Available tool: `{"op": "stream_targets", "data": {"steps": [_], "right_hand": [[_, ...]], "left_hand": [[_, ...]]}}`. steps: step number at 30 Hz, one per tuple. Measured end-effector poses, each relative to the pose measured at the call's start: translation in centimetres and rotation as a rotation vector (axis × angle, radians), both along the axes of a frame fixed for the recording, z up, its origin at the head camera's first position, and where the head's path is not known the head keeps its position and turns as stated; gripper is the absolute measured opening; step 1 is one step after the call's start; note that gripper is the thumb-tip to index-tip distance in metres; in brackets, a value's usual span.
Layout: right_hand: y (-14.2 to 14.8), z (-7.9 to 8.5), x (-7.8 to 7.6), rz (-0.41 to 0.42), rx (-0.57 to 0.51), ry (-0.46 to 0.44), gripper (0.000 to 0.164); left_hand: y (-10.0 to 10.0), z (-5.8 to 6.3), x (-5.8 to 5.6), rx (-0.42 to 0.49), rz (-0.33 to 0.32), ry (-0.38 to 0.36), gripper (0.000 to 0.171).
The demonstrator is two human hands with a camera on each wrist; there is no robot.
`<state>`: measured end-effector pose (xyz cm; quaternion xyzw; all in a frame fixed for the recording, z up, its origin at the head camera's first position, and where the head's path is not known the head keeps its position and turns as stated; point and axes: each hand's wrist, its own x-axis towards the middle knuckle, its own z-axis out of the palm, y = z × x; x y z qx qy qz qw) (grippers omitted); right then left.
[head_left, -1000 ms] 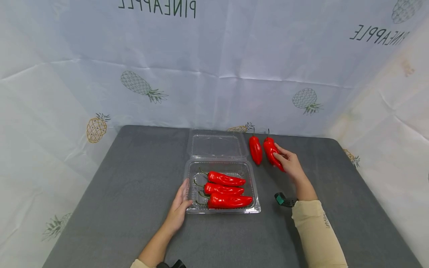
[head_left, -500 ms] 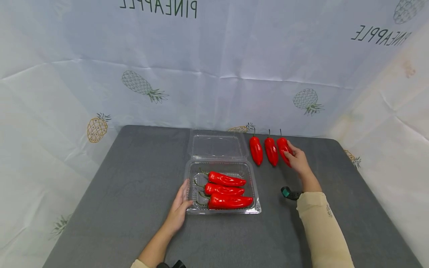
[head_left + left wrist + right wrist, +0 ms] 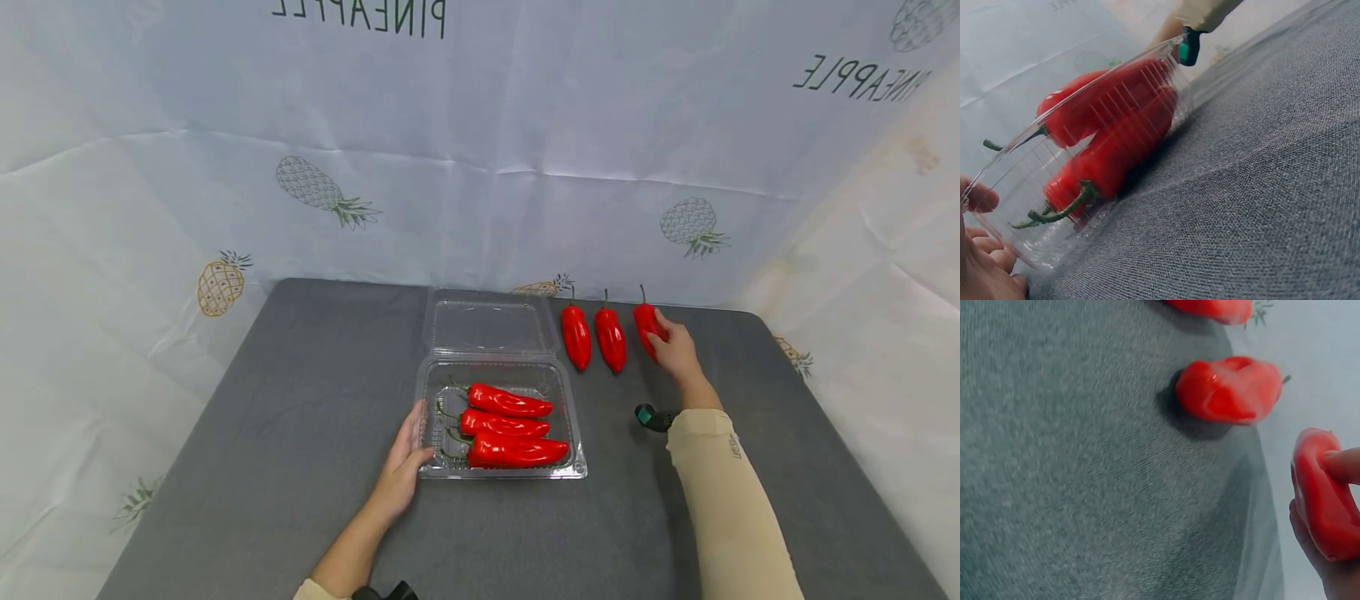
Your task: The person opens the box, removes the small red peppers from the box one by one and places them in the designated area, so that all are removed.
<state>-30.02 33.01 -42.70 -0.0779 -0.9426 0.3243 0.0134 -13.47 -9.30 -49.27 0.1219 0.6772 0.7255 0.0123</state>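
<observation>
My left hand (image 3: pixel 397 471) grips the near left side of a clear plastic clamshell container (image 3: pixel 573 417), thumb over the rim and fingers against the outside wall. Inside, three long red peppers (image 3: pixel 510 425) lie side by side with their green stems to the left. At the back right, my right hand (image 3: pixel 677 350) holds another red pepper (image 3: pixel 1322 494) between thumb and fingers, its stem pointing away. Left of that hand, two more red peppers (image 3: pixel 576 337) lie in a row on the table. The nearer of these to my hand is a red pepper (image 3: pixel 1229 390) in the right wrist view.
The container's lid (image 3: pixel 491 323) lies folded open behind it. A grey cloth-covered table (image 3: pixel 315 375) ends at a white pineapple-print curtain (image 3: pixel 480 208). On my right wrist sits a black strap with a green-ended device (image 3: pixel 652 417).
My right hand has moved right and slightly away with the pepper, and a gap has opened between it and the two in the row. My left hand and the container have stayed put.
</observation>
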Motion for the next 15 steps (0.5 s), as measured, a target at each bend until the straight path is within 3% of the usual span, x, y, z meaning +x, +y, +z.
{"op": "stream_targets", "data": {"steps": [8,15], "right_hand": [[0.7,-0.7,-0.8,0.080,0.020,0.002,0.057],[0.4,-1.7,-1.4,0.068,0.014,-0.018,0.058]], "left_hand": [[0.1,0.0,0.0,0.005,0.002,0.014,0.066],[0.0,0.0,0.0,-0.004,0.004,0.023,0.065]]}}
